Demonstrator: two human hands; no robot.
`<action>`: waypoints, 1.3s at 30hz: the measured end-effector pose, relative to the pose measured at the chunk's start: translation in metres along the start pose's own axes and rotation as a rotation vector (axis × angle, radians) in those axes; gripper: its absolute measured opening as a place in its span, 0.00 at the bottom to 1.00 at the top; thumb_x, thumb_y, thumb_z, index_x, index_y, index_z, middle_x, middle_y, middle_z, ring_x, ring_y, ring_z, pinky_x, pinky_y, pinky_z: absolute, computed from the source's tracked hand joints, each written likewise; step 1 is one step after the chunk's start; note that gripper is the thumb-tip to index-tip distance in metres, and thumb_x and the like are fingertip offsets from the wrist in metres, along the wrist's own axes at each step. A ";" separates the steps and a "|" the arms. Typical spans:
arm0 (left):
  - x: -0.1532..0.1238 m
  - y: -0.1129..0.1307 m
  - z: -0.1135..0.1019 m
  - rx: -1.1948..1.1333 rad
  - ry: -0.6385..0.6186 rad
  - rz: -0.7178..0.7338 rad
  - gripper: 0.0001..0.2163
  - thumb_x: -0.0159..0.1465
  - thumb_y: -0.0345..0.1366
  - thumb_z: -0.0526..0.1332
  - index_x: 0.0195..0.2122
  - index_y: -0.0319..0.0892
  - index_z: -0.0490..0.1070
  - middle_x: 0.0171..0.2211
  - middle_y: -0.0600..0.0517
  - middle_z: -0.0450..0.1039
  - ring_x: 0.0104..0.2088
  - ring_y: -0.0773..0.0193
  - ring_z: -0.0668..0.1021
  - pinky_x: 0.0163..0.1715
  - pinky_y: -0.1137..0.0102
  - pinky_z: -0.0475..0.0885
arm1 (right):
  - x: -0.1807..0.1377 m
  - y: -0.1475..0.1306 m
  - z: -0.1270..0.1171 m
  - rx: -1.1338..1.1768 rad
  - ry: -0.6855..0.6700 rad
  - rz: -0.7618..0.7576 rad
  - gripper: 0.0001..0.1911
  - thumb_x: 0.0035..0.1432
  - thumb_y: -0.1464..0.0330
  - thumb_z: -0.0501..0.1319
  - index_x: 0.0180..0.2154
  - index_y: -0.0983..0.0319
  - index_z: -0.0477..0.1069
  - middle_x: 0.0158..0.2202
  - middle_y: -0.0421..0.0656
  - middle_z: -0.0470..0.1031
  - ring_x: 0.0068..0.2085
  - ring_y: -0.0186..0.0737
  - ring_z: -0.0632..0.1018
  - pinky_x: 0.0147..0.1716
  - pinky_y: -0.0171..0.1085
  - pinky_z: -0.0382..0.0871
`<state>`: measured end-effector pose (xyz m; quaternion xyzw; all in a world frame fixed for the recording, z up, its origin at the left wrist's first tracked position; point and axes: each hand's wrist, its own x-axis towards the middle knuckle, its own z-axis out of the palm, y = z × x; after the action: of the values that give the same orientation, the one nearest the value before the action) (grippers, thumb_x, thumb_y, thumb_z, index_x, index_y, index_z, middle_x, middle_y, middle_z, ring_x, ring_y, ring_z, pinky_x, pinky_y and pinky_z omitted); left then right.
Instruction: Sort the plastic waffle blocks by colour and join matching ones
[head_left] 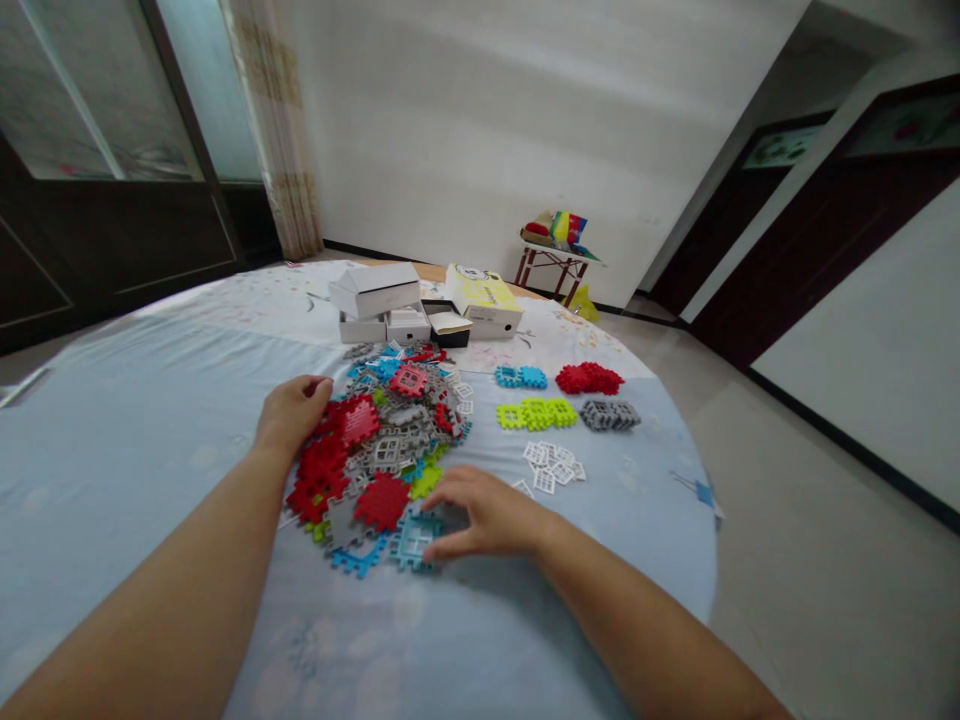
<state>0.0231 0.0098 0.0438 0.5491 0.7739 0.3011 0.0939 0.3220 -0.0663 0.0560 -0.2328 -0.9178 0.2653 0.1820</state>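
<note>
A mixed heap of plastic interlocking building tiles (386,455), red, grey, blue and lime green, lies on the cloth between my hands. My left hand (295,415) rests at the heap's left edge beside some red tiles (322,465). Its fingers are curled closed, and whatever they may hold is hidden. At the near right edge, my right hand (484,512) is open, thumb and fingers apart around the right side of a light blue window tile (415,540). A red square tile (382,502) and a lime green tile (427,480) lie close to it.
Right of the heap lie sorted groups: blue tiles (520,377), red tiles (589,378), lime green tiles (536,413), grey tiles (610,415) and white window grids (553,465). White boxes (375,290) and a yellow-white box (484,303) stand behind on the round table (172,400).
</note>
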 end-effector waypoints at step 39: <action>0.004 -0.006 0.006 0.048 0.013 -0.014 0.22 0.57 0.47 0.47 0.41 0.40 0.73 0.37 0.45 0.75 0.39 0.57 0.75 0.36 0.69 0.66 | -0.011 0.084 -0.059 -0.339 0.378 0.411 0.28 0.43 0.67 0.64 0.50 0.61 0.65 0.46 0.47 0.69 0.48 0.44 0.67 0.49 0.43 0.57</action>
<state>0.0201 0.0141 0.0361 0.5439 0.7852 0.2854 0.0780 0.3861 0.0141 0.0524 -0.4852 -0.8327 0.0921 0.2505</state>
